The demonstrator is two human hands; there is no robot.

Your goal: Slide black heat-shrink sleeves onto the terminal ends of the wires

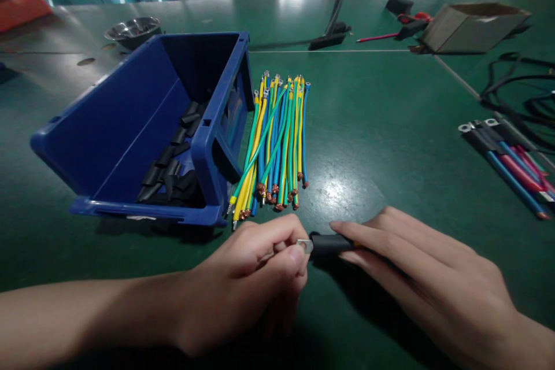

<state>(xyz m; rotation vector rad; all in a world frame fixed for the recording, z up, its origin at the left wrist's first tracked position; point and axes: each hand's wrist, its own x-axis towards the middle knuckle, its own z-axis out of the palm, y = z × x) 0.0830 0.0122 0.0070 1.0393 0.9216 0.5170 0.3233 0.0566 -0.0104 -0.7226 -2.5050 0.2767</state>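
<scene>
My left hand [264, 272] pinches the flat metal ring lug [305, 244] at the end of a cable. A black heat-shrink sleeve [330, 244] sits around the cable just behind the lug. On its other end, the fingers of my right hand [433, 266] are closed, with a bit of yellow cable showing between them; most of that cable is hidden. Beyond my left hand lies a bundle of blue, yellow and green cables [277, 144], with lugs at the far end and mostly bare copper at the near end.
A blue bin [130, 121] holding black sleeve pieces [167, 165] stands at left. Finished-looking sleeved cables [511, 162] and black cables [515, 78] lie at right. Farther back are a metal bowl [132, 32], a stand base [327, 40] and a cardboard box [472, 29].
</scene>
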